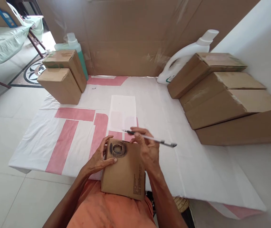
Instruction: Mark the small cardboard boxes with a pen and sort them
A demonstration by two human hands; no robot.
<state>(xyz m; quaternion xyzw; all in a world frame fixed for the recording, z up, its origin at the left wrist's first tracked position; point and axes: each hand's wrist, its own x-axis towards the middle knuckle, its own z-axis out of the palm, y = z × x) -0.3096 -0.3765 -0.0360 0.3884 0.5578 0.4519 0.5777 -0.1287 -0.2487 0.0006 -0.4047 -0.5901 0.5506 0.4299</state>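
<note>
A small brown cardboard box [125, 172] rests on my lap, with a dark scribbled ring drawn near its top edge. My left hand [100, 158] grips the box's left side, thumb lying across its top face. My right hand [147, 150] holds a pen [153, 138] between the fingers while also touching the box's upper right edge. The pen lies nearly level, its tip pointing left.
A white and pink sheet [78, 136] covers the floor, with a white paper [123, 112] on it. Two stacked boxes [62, 76] and a green bottle [74, 44] stand at far left. Several boxes [223, 95] and a white jug [185, 55] sit right. Cardboard wall [135, 34] behind.
</note>
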